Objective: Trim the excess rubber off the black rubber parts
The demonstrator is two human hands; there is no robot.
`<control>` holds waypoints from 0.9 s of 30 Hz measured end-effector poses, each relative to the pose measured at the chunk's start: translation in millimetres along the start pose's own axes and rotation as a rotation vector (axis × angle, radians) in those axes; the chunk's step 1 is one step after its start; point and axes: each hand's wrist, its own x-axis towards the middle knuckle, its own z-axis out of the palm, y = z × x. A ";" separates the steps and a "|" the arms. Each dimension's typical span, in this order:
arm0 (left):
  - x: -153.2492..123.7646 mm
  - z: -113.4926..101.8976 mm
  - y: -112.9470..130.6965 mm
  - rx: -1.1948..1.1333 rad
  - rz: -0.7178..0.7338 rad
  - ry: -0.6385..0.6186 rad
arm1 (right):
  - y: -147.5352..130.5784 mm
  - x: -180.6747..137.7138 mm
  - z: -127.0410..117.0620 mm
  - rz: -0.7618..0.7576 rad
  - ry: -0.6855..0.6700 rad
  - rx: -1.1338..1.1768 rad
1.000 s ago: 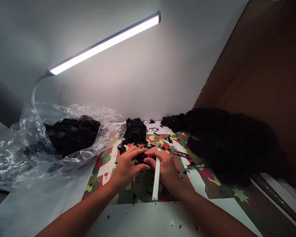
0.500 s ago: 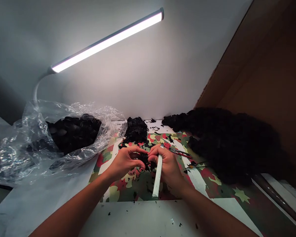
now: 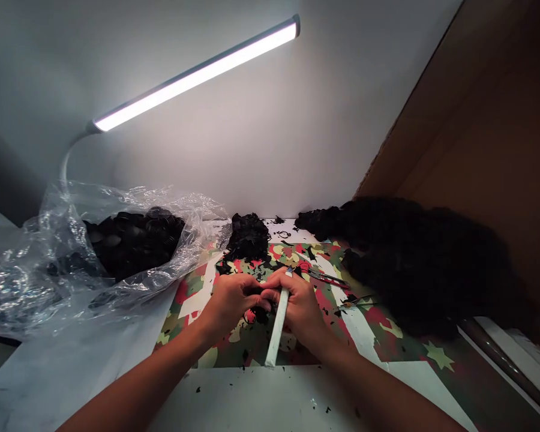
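My right hand [image 3: 297, 303] is closed around a long white stick-shaped tool [image 3: 278, 330], its pale handle slanting down toward me. A small bluish part shows at the tool's upper end; its working tip is hidden by the fingers. My left hand [image 3: 236, 300] is closed too, thumb and fingers bent together, its fingertips meeting those of the right hand. Whatever lies between them is too small and covered to make out. Under the hands, black scraps are scattered over a camouflage-patterned sheet [image 3: 227, 348].
A clear plastic bag [image 3: 22, 300] with black round pieces [image 3: 135, 240] lies left. A small black heap [image 3: 249, 237] stands at the back. A big black pile [image 3: 423, 258] fills the right, beside cardboard [image 3: 477, 138]. Red-handled tool [image 3: 328, 278] lies near my right hand. A lamp [image 3: 198, 75] shines overhead.
Both hands have come slightly nearer to me and closer together; the left fingers have closed in. The white tool's lower end has swung left.
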 end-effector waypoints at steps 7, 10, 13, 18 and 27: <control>-2.9 8.3 4.9 0.031 -0.026 0.028 | -3.7 2.7 1.1 0.095 0.023 -0.050; -2.8 8.4 6.2 0.071 0.069 0.079 | -7.0 5.6 3.8 0.172 0.006 0.007; -4.6 8.1 4.7 0.095 0.205 0.127 | -2.4 9.3 4.3 0.202 -0.015 0.031; -11.0 7.5 4.5 -0.065 0.308 0.135 | 24.8 20.6 -12.1 0.239 0.154 -0.007; -1.5 2.0 2.1 -0.529 -0.080 0.095 | 25.7 22.8 -21.2 0.295 -0.054 0.157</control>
